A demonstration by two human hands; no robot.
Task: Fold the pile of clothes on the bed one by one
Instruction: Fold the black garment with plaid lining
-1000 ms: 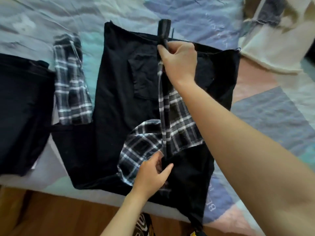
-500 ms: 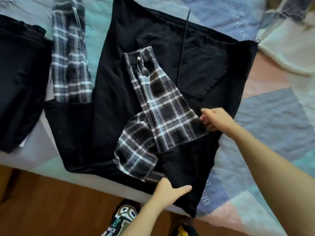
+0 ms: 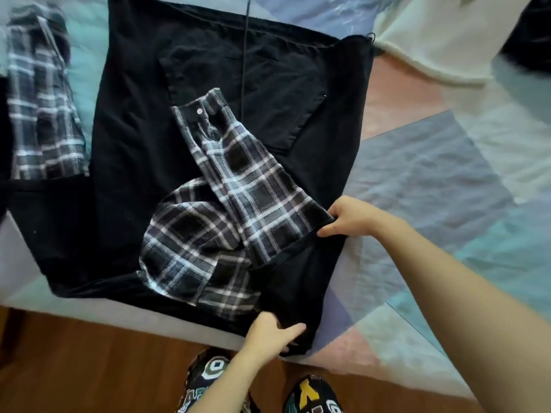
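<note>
At the bed's left edge a dark folded garment (image 3: pixel 3 144) shows only as a sliver, so one piece looks finished. Just beside it the black-and-white plaid sleeve (image 3: pixel 41 108) of the shirt being worked on lies stretched out flat toward the head of the patchwork quilted bedspread (image 3: pixel 447 174). The black shirt with plaid sleeves (image 3: pixel 134 144) itself is spread across the near edge of the bed, its other plaid sleeve (image 3: pixel 238 204) already brought in across the black body, bunched and lying at a slant.

The left hand (image 3: pixel 268 332) pinches the shirt's lower hem at the near edge, thumb on top and fingers curled under the cloth. The right hand (image 3: pixel 348 217) grips the right side of the shirt where the sleeve joins, fingers curled round the black edge.

By my reading, the fold is in its early middle: one sleeve in, the side panel about to go over, the far sleeve and the final halving undone. At the far right corner a cream fleecy garment (image 3: pixel 447 49) waits unfolded.
</note>
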